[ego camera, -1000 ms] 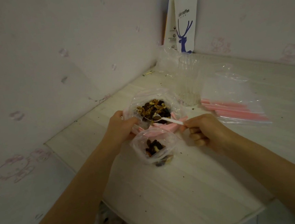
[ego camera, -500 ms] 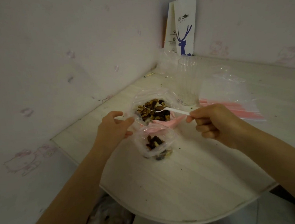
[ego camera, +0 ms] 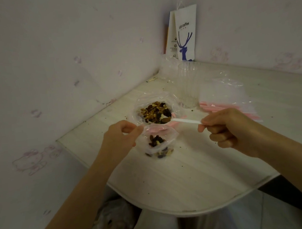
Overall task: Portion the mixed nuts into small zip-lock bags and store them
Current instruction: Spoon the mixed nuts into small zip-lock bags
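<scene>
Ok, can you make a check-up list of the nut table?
Surface: pale table, scattered crumbs.
Job's things: big bag of nuts open; small bag part filled; spoon loaded, at the big bag's near edge; empty zip bags stacked right.
Clutter: clear cup; paper coffee bag against the wall.
Hands: left hand pinches the small bag's rim; right hand grips the spoon handle.
Cables: nothing seen.
Surroundings: wall with cartoon pattern.

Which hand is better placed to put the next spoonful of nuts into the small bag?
The right hand: it holds the white spoon, loaded, just behind the mouth of the small bag. The left hand pinches that mouth open.
</scene>
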